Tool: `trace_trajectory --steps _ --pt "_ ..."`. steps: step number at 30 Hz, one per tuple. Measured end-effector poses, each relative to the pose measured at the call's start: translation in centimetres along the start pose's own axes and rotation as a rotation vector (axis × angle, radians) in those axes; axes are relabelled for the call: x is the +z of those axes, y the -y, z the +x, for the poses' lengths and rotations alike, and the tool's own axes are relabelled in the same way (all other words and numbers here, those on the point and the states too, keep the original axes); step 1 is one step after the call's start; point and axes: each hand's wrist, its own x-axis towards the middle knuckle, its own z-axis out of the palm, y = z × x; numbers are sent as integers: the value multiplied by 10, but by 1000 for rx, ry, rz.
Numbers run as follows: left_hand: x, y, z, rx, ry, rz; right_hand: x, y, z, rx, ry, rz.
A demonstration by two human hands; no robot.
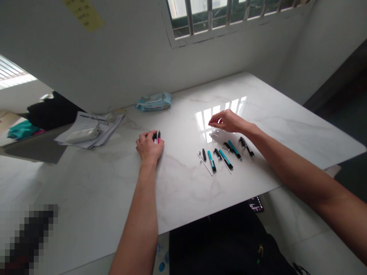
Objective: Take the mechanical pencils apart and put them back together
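My left hand (149, 147) rests on the white marble table (183, 183), fingers curled round a red and black pen (158, 136) whose tip sticks out past the knuckles. My right hand (226, 121) hovers a little above the table, fingers bent with the tips drawn together; whether anything is pinched in them is too small to tell. Just in front of that hand lie several taken-apart pen parts (225, 154): teal and black barrels, black caps and thin white refills, laid out in a loose row.
A blue pack of wet wipes (154, 102) lies by the wall. A stack of papers with a white object (90, 131) sits at the left. A barred window (223, 15) is above. A dark bag (226, 240) is under the table's near edge.
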Motion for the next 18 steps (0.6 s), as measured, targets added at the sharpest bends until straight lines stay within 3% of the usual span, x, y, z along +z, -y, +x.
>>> trace_trajectory --steps 6,11,15,18 --pt "9 10 7 48 -30 -65 0 -4 2 -17 -29 31" --pt "12 11 9 50 -27 -88 0 1 3 -114 -21 152" --pt "13 9 6 38 -50 -91 6 33 1 -316 86 509" --pt "11 7 5 36 -62 -85 3 79 -12 -530 269 788"
